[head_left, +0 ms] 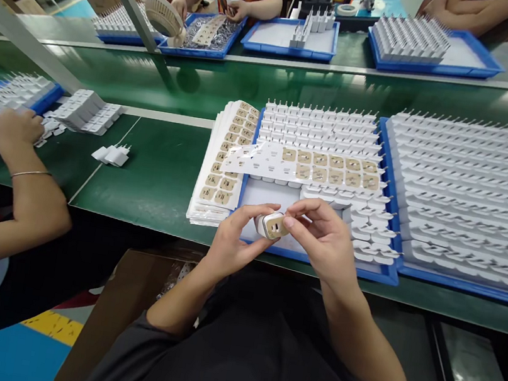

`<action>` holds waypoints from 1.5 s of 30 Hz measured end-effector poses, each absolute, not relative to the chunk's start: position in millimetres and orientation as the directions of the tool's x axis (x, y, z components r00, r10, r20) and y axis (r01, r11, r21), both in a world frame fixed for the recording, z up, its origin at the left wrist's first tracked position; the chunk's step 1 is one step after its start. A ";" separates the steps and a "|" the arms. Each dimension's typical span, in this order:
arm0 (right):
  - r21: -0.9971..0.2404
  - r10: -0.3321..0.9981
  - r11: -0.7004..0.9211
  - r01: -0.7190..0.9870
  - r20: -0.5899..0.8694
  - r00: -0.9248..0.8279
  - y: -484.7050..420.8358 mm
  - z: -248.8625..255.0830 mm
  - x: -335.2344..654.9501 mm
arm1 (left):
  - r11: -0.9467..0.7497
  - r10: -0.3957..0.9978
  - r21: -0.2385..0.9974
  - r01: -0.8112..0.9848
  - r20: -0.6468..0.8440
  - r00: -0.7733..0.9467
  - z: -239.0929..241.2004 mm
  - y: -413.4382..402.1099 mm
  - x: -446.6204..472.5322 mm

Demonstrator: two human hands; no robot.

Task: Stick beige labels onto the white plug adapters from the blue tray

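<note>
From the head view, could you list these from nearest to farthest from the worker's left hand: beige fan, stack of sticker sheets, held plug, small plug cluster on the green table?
From the left hand:
1. Held plug: in its fingers.
2. Stack of sticker sheets: just beyond, slightly left.
3. Small plug cluster: farther left.
4. Beige fan: across the bench, far left.

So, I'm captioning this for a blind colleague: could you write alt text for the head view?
A person's left grip holds a white, tan-faced adapter while the right grip touches its face, above a blue tray on a green workbench. A sheet of tan labels lies across rows of pronged white units in it.
</note>
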State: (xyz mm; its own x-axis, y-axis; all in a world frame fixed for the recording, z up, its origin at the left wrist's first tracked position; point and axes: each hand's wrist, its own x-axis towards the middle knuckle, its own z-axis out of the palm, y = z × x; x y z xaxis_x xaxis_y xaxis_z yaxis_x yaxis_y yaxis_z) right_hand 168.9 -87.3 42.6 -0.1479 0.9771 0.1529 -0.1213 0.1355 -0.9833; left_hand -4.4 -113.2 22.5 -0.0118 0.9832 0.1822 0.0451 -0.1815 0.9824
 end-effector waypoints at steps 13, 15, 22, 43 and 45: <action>-0.984 0.980 0.157 -0.085 0.166 -0.108 -89.6 41.3 162.1 | -0.133 0.989 0.991 0.012 0.133 -0.060 23.3 -113.6 -4.4; -0.982 0.981 0.169 -0.082 0.175 -0.081 -90.3 40.6 159.7 | -0.161 0.986 0.986 0.037 0.163 -0.046 23.0 -113.6 -4.9; -0.979 0.979 0.195 -0.061 0.198 -0.052 -91.0 39.1 156.0 | -0.225 0.973 0.968 0.112 0.229 -0.021 21.4 -113.8 -6.8; -0.941 0.937 0.333 0.064 0.323 -0.135 -90.2 25.9 151.2 | -0.505 0.854 0.836 0.214 0.520 -0.013 -4.9 -107.6 -7.1; -0.970 0.944 0.229 -0.081 0.242 -0.226 -91.6 21.8 151.3 | -0.487 0.866 0.863 0.138 0.497 -0.053 -10.6 -106.7 -5.3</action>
State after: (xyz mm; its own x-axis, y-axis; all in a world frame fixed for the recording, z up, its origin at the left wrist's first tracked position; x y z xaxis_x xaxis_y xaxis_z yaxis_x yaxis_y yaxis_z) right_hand 151.3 -91.6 21.8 -0.2259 0.9436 0.2420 -0.0806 0.2294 -0.9700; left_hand -5.3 -106.7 -10.6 -0.0529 0.8661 0.4971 0.1376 -0.4867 0.8627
